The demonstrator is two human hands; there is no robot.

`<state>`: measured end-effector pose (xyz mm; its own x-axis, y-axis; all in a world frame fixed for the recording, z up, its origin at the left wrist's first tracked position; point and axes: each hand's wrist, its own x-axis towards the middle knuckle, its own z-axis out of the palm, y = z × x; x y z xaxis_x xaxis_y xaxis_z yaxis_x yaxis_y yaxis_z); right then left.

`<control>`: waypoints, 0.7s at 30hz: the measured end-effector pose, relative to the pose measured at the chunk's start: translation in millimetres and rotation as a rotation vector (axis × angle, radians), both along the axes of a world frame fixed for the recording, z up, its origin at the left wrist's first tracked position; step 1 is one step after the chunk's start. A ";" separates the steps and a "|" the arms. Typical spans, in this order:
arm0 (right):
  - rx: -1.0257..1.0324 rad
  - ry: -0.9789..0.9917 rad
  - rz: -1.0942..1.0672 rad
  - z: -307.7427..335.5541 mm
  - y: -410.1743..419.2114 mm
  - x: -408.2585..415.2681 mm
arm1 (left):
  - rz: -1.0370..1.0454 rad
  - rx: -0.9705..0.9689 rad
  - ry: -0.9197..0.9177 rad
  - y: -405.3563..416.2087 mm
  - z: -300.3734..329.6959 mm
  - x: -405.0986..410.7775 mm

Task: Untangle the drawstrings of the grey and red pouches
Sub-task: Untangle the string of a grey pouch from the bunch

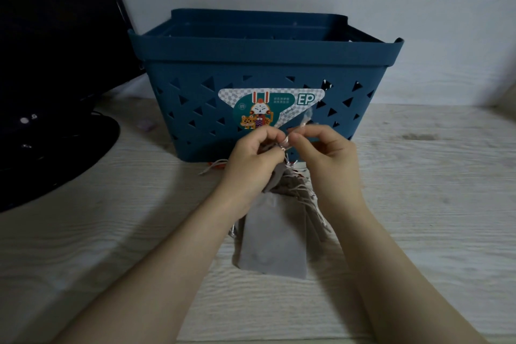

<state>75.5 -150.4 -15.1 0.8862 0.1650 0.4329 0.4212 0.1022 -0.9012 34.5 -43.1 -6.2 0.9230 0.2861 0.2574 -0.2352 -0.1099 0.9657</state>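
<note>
Several grey pouches (272, 240) lie stacked on the pale wooden table (418, 204), between my forearms. My left hand (251, 162) holds the gathered top of one grey pouch and pinches its light drawstrings (284, 145). My right hand (326, 156) pinches the same drawstrings from the other side, one loop (305, 120) sticking up between the fingertips. A sliver of red pouch (219, 166) with pale strings shows behind my left hand, mostly hidden. More loose strings (307, 198) trail off the grey pile.
A dark blue plastic basket (265, 50) with triangular holes and a sticker stands just behind my hands. A black monitor and its round base (55, 148) fill the left side. A small purple object (145, 125) lies beside the basket.
</note>
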 end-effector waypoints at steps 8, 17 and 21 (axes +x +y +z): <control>0.033 0.055 0.043 7.2 -1.4 -2.4 | -0.136 -0.295 0.069 1.4 4.0 -1.8; -0.338 -0.712 -0.181 -4.0 2.6 -1.2 | -0.067 -0.124 0.060 8.2 0.2 5.2; -0.425 -0.677 -0.077 -11.6 2.7 7.4 | -0.056 0.189 0.043 11.1 -1.8 5.5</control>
